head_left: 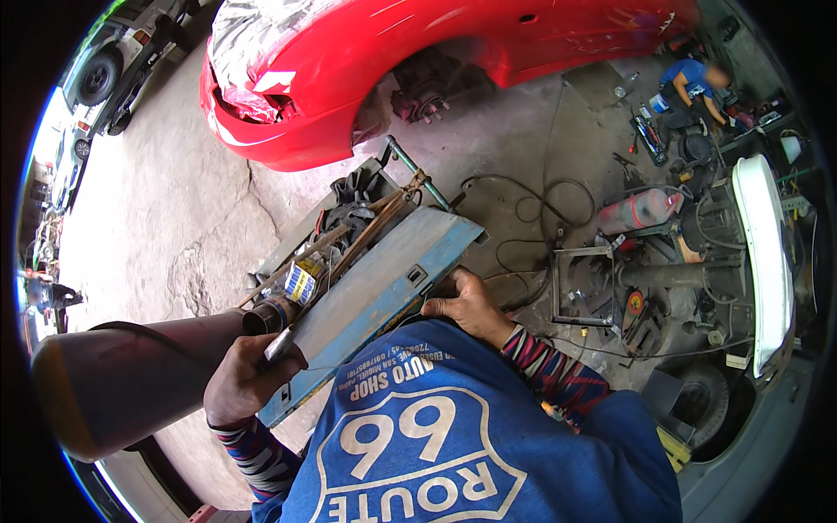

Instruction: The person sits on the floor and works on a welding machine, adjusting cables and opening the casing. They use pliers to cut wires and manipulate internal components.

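A long metal panel (375, 270) with a worn grey face and chipped blue edges slants across in front of my body. At its near edge, beside a rectangular latch slot, my right hand (475, 307) is closed on the rim, its fingertips partly hidden. My left hand (248, 381) is closed around a small silver metal tool (279, 346) at the panel's left end. The fist covers most of that tool, so its kind is unclear. Behind the panel, a cart tray (288, 253) carries wooden strips, dark parts and a blue-and-yellow box (301, 284).
A large grey cylinder (139, 383) lies at my left. Ahead stands a red car body (349, 87) with one wheel off. On the right are a hose (558, 205), a red cylinder (641, 212), a metal frame (582, 288) and a white panel (761, 261). A person (693, 87) crouches far right.
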`<state>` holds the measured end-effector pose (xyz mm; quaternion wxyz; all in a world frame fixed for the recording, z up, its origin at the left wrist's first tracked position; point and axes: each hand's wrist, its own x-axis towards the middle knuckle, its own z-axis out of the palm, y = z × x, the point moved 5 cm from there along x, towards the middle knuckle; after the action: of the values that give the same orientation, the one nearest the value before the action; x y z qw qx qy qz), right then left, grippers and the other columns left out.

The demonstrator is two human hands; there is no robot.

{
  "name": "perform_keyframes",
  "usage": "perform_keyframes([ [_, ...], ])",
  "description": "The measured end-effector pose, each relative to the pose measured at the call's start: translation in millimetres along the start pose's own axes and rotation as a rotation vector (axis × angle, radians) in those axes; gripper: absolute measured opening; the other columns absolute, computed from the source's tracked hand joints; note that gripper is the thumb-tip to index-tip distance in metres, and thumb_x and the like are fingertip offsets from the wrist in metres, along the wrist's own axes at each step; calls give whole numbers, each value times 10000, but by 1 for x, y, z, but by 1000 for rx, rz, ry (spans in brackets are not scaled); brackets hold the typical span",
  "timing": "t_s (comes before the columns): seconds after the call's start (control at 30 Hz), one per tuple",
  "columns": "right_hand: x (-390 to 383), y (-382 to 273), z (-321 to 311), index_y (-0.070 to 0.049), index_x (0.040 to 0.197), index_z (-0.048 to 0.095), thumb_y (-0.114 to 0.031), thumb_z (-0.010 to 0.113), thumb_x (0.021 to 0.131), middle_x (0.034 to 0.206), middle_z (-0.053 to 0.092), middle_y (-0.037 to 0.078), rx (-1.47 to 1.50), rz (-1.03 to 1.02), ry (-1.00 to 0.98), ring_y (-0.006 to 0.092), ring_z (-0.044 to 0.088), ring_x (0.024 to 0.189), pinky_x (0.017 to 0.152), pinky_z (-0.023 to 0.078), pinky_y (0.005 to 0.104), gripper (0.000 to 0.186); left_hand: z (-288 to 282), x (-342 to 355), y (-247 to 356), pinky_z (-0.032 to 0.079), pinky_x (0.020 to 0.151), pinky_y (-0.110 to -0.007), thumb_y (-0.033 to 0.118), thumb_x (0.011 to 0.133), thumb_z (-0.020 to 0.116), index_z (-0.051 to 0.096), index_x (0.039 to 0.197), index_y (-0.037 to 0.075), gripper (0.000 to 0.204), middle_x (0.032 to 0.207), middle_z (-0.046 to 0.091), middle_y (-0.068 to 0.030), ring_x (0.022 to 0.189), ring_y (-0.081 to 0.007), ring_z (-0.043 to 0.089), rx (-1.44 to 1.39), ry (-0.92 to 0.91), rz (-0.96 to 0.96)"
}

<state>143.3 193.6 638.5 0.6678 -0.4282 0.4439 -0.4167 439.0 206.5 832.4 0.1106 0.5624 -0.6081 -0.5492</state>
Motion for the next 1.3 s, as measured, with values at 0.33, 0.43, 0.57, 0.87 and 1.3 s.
perform_keyframes([
  [0.33, 16, -8, 7, 48, 1156, 619, -155, 863, 854, 1104, 707, 98, -44, 31, 40, 167, 648, 1016, 929, 535, 322, 438, 17, 18, 35, 517, 728, -402, 81, 839, 733, 755, 1006, 31, 177, 776, 706, -173, 753, -352, 692, 533, 18, 118],
  [0.43, 17, -11, 4, 68, 1118, 628, -163, 866, 852, 1056, 718, 99, -123, 17, 58, 161, 655, 969, 906, 541, 315, 426, 26, 19, 47, 528, 688, -421, 106, 858, 713, 747, 970, 47, 131, 747, 691, -162, 755, -351, 693, 711, 84, 258],
  [0.57, 17, -13, 3, 89, 1104, 625, -170, 867, 851, 1059, 719, 112, -126, -68, 62, 153, 649, 981, 906, 537, 311, 435, 37, 28, 44, 531, 664, -447, 137, 889, 687, 725, 957, 61, 108, 763, 683, -161, 747, -367, 682, 655, 41, 216],
  [0.87, 25, -8, 7, 77, 1056, 659, -197, 876, 840, 1028, 739, 146, -91, -60, 124, 174, 668, 971, 884, 537, 336, 411, 84, 60, 21, 505, 672, -506, 164, 888, 681, 607, 893, 38, 145, 769, 639, -204, 756, -429, 645, 625, 177, 204],
  [1.3, 35, 5, 12, 75, 1203, 623, -95, 821, 865, 1159, 696, 125, 72, -64, 149, 198, 656, 1067, 921, 547, 350, 428, 82, 91, 35, 564, 723, -484, 231, 909, 690, 725, 1104, 66, 257, 846, 715, -218, 809, -406, 708, 607, 209, 150],
])
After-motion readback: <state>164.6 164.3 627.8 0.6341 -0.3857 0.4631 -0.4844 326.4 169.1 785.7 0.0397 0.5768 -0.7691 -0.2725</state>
